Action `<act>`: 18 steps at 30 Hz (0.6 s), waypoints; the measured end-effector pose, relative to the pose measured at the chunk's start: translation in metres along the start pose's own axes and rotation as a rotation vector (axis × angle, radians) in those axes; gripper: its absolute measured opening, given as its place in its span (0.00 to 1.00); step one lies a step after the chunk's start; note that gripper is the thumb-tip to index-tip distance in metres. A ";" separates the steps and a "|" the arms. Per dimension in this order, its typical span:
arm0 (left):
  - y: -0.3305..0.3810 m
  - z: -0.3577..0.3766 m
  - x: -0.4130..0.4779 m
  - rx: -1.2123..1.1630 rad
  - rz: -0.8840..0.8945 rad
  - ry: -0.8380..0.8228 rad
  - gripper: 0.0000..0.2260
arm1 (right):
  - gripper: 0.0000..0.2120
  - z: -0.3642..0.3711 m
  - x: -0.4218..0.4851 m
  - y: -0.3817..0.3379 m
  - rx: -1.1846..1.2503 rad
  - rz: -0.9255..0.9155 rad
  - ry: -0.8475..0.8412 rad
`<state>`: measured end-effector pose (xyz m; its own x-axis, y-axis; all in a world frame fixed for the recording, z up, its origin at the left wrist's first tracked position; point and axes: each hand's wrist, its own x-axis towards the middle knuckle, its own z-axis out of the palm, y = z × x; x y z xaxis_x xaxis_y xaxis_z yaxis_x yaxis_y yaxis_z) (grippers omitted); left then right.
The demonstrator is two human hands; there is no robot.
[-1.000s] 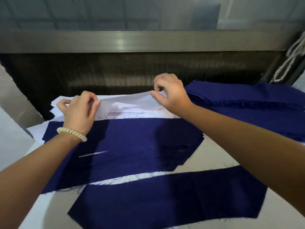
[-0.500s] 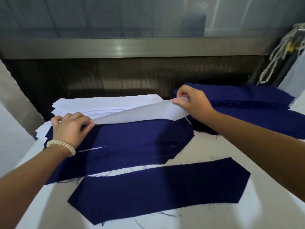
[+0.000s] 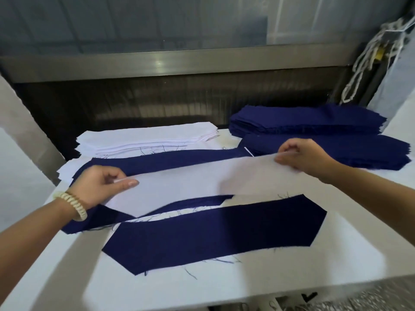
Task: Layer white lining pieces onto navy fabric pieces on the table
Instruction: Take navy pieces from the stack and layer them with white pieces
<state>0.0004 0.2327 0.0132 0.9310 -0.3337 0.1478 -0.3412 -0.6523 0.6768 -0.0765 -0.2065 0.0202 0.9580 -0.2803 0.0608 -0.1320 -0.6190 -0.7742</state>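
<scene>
A long white lining piece (image 3: 190,182) stretches between my hands over the far navy fabric piece (image 3: 170,159), covering most of it. My left hand (image 3: 98,187) pinches the lining's left end between thumb and fingers. My right hand (image 3: 301,157) pinches its right end, slightly raised. A second navy fabric piece (image 3: 213,232) lies bare on the white table (image 3: 202,286), nearer to me.
A stack of white lining pieces (image 3: 146,139) sits at the back left. A stack of navy pieces (image 3: 325,133) sits at the back right. A dark machine opening (image 3: 179,97) runs behind the table. White cords (image 3: 363,63) hang at the far right.
Both hands have drawn the white lining off the back stack toward me and spread it over the far navy piece. The camera view has pulled back.
</scene>
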 end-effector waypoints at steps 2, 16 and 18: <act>-0.001 0.003 -0.007 0.002 -0.040 -0.121 0.12 | 0.05 -0.003 -0.009 0.009 -0.080 0.052 -0.106; -0.017 0.030 -0.039 0.251 -0.064 -0.493 0.20 | 0.08 0.013 -0.037 0.038 -0.468 0.121 -0.344; -0.018 0.031 -0.041 0.262 -0.068 -0.493 0.19 | 0.09 0.014 -0.037 0.038 -0.516 0.096 -0.335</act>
<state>-0.0354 0.2368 -0.0270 0.8030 -0.5225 -0.2867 -0.3619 -0.8097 0.4621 -0.1130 -0.2096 -0.0199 0.9526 -0.1587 -0.2594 -0.2474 -0.9005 -0.3575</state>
